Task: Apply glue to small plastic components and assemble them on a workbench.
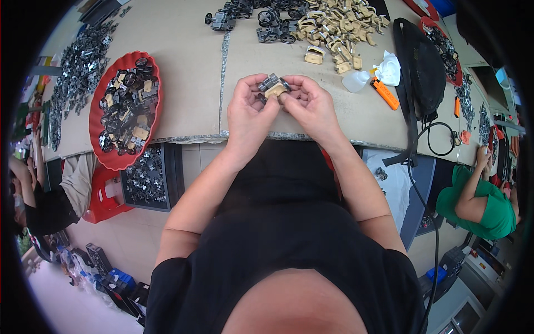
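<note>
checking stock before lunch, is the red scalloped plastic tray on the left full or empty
Full: the red scalloped plastic tray is heaped with small black and tan plastic parts nearly to its rim.

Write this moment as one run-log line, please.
left hand: holds toy car part | right hand: pinches same part | red tray: left side

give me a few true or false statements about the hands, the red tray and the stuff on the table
1. Both hands hold one small grey and tan part between them. True: left hand and right hand meet on the part.
2. The red tray lies to the person's right. False: it lies to the left.
3. The tray is empty. False: it holds black and tan pieces.
4. A heap of tan pieces lies on the table beyond the hands. True.
5. An orange tool lies inside the tray. False: it lies on the table, right of the hands.
</note>
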Tool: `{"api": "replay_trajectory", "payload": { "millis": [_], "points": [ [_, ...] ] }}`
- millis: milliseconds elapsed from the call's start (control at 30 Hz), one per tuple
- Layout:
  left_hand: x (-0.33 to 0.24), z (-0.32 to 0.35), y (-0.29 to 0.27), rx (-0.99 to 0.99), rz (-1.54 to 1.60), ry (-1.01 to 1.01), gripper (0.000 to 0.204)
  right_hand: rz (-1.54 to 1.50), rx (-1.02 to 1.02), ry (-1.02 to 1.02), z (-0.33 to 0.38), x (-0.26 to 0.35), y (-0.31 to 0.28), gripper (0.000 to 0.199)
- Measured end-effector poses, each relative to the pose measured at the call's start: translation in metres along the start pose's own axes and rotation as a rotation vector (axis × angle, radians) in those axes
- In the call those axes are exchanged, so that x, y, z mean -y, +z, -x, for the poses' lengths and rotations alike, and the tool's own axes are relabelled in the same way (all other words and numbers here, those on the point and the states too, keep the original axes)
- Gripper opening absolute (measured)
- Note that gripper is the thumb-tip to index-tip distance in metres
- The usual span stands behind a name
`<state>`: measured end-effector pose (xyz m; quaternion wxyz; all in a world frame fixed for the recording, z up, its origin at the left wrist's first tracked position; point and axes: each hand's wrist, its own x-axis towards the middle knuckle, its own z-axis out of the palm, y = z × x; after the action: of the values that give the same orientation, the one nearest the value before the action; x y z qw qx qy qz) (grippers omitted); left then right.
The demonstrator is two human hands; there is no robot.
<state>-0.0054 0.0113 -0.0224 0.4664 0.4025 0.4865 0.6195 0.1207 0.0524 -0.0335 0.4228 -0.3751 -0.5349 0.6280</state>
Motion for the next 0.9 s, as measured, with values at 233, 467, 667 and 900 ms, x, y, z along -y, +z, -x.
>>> {"api": "replay_trajectory", "payload": {
  "millis": [233, 467, 667, 900],
  "points": [
    [0.001, 0.000, -0.004, 0.035, 0.006, -0.045, 0.034, -0.012, 0.042, 0.005, 0.000, 0.003, -0.002, 0.033],
    [-0.007, -0.003, -0.007, 0.085, 0.100, -0.141, 0.031, -0.067, 0.040, 0.020, 0.000, 0.001, -0.007, 0.037],
    [-0.011, -0.007, -0.013, 0.126, 0.064, -0.198, 0.026, -0.058, 0.072, 0.009, 0.001, 0.004, -0.009, 0.034],
    [-0.003, -0.008, -0.016, 0.157, 0.032, -0.187, 0.026, -0.005, 0.101, 0.016, 0.002, 0.004, -0.010, 0.035]
  ]
}}
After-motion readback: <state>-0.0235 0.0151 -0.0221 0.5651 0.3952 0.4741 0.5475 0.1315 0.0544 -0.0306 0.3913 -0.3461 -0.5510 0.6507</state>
